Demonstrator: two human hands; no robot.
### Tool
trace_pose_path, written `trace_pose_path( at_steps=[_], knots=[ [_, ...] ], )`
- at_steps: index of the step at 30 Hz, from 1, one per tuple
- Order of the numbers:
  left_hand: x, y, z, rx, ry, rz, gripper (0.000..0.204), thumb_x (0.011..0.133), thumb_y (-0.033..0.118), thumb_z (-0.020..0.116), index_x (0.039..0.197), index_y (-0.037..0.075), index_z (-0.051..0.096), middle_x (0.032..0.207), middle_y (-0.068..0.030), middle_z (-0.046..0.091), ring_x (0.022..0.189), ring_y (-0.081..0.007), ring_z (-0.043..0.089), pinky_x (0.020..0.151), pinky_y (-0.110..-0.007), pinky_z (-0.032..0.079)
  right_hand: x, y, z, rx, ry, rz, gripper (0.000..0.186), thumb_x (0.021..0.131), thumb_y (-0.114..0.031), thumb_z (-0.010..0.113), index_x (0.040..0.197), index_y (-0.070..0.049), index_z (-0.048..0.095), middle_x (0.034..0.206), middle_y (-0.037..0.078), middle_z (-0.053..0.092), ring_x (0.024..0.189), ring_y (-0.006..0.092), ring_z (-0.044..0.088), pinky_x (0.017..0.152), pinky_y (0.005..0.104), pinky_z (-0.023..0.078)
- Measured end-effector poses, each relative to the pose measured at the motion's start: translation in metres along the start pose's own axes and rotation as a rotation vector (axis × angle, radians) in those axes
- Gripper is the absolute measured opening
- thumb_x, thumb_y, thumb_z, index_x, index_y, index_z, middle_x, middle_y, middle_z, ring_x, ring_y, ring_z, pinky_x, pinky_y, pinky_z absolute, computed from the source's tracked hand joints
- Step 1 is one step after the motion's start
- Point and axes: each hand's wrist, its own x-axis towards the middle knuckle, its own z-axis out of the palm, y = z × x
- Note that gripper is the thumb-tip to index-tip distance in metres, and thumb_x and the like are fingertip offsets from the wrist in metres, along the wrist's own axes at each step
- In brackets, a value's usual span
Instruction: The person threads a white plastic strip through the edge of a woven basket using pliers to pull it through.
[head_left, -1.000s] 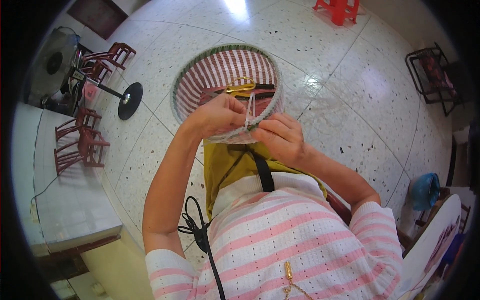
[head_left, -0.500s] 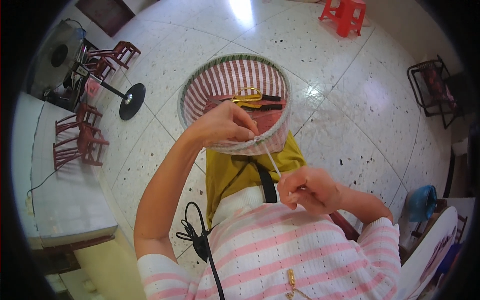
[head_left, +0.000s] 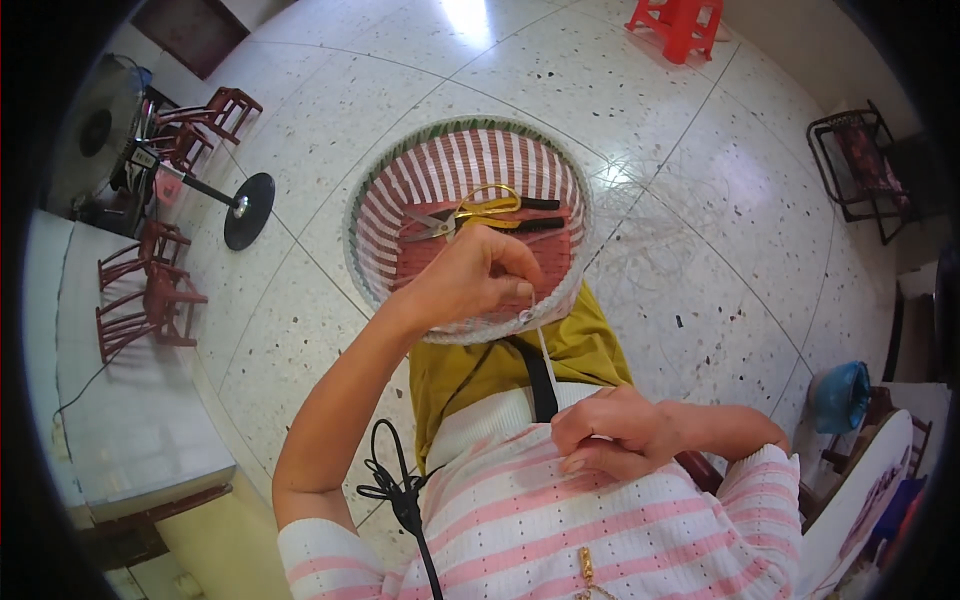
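Now drawn back from the striped basket (head_left: 480, 150) at center frame, the right hand (head_left: 622, 430) curls its fingers around a white strip (head_left: 546, 352) pulled straight, apparently tightening it, while the left hand (head_left: 475, 275) holds its fingers nearly pinched at the near edge, their grip unclear.

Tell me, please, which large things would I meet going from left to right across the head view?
Standing fan → striped basket → red stool → folding chair.

red plastic stool (head_left: 678, 30) | black fan base (head_left: 250, 212) | blue container (head_left: 840, 397), right
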Motion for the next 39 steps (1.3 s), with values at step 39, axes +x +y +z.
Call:
trace_pose_path(
  at_steps=[39],
  knots=[
    [-0.058,-0.012,0.08,0.873,0.829,0.68,0.03,0.078,0.002,0.081,0.104,-0.002,0.067,0.081,-0.0128,0.066,0.073,-0.031,0.063,0.073,-0.042,0.053,0.011,-0.001,0.03,-0.02,0.056,-0.243,0.011,0.095,-0.005,0.061,0.102,0.003,0.06,0.091,0.016,0.063,0.08,0.0303,0.063,0.072,0.0376,0.052]
  ],
)
